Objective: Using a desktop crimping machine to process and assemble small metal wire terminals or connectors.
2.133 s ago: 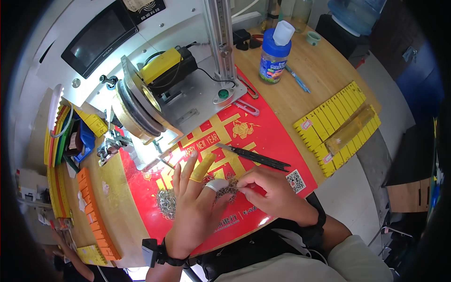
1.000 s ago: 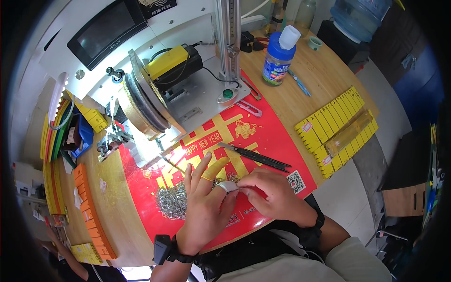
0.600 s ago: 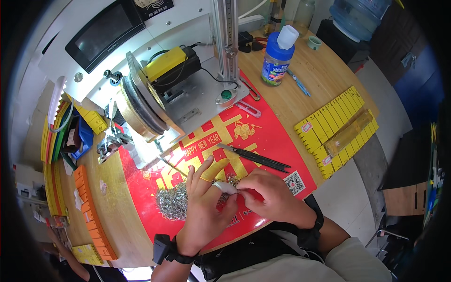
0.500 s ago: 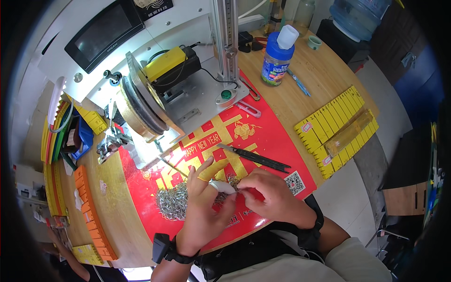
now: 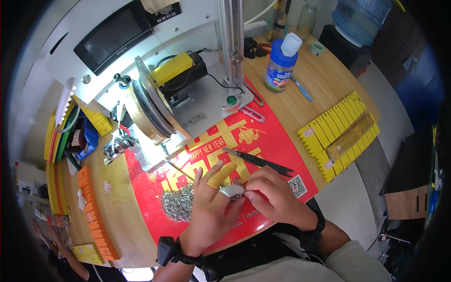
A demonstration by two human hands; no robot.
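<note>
Over a red sheet with gold print, my hands meet fingertip to fingertip. My left hand has a yellow cover on one finger, and a white cover or wrap shows beside it. Its thumb bends toward the right fingertips; what it grips is hidden. My right hand is closed in a pinch at the end of the white piece, on something too small to make out. Left of my left hand lies a tangled heap of silver chain. Dark slim tweezers lie just beyond my hands.
A white machine with a screen and a round wheel stands beyond the sheet. At right are a blue-lidded jar, a pen and notched yellow boards. An orange strip and another person's arm are at left.
The whole view has shifted slightly, so the machine and table appear farther right and lower. My hands keep nearly the same pinching pose, with small finger movements.
</note>
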